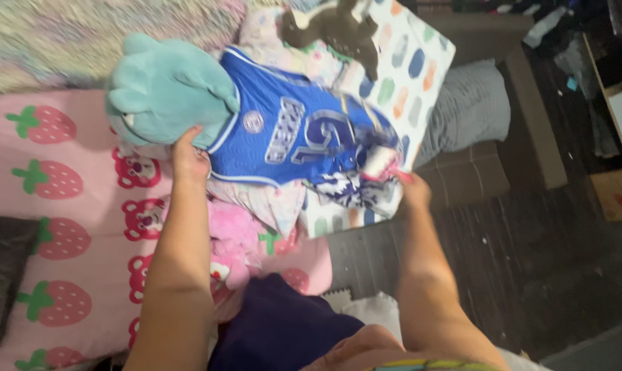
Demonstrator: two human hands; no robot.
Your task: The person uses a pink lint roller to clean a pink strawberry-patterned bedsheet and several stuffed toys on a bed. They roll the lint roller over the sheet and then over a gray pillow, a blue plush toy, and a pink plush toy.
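A pink strawberry-print bedsheet fills the left of the frame. A brown plush toy lies at the top, and what looks like a grey cushion sits right of centre, above the dark floor.

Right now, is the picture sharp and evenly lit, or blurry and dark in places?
Head view: motion blur smears the blue jersey and both hands, left hand and right hand; the strawberry blanket is brightly lit, while the floor at right sinks into shadow.

Soft even indoor light on the bed, dim floor at right, overall motion blur, no glare
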